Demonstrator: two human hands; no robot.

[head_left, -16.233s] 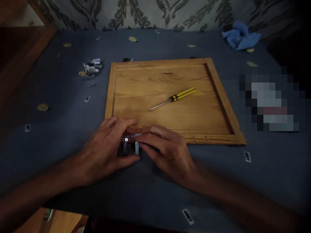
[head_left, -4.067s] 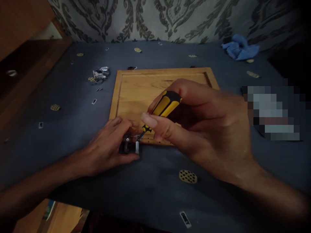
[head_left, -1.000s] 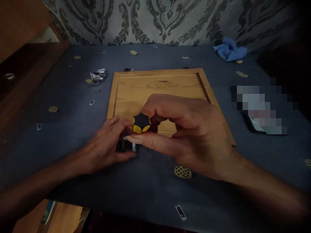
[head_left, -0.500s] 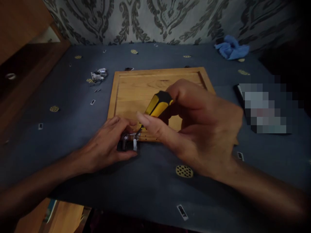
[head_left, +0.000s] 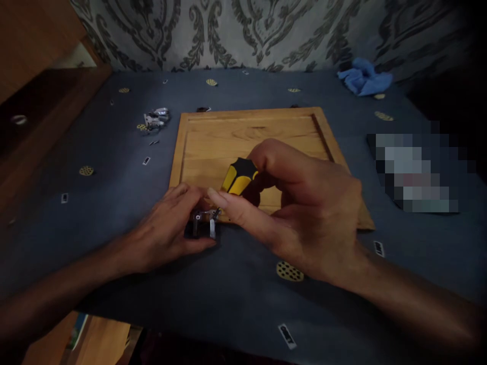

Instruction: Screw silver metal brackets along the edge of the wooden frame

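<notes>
A framed wooden panel (head_left: pixel 243 124), like a cabinet door, lies flat on the dark blue cloth. At its near edge sits a metal hinge (head_left: pixel 212 227), partly hidden by fingers. My left hand (head_left: pixel 167 228) is closed around the hinge, thumb in front and fingers over the panel's edge. My right hand (head_left: pixel 304 208) pinches a small screwdriver (head_left: pixel 238 177) with a yellow and black handle between thumb and fingers. The screwdriver tilts down to the left, its shaft mostly hidden behind the thumb, with the tip end at the hinge.
Several loose metal hinges (head_left: pixel 155 119) lie left of the panel, with small screws (head_left: pixel 153 143) near them. A crumpled blue cloth (head_left: pixel 365 77) rests at the back right. A blurred flat item (head_left: pixel 413 175) lies to the right. Wooden furniture (head_left: pixel 41 96) borders the left side.
My right hand has moved down and slightly left, bringing the screwdriver handle lower and closer to the hinge. My left hand keeps its hold on the hinge. The view has shifted slightly.
</notes>
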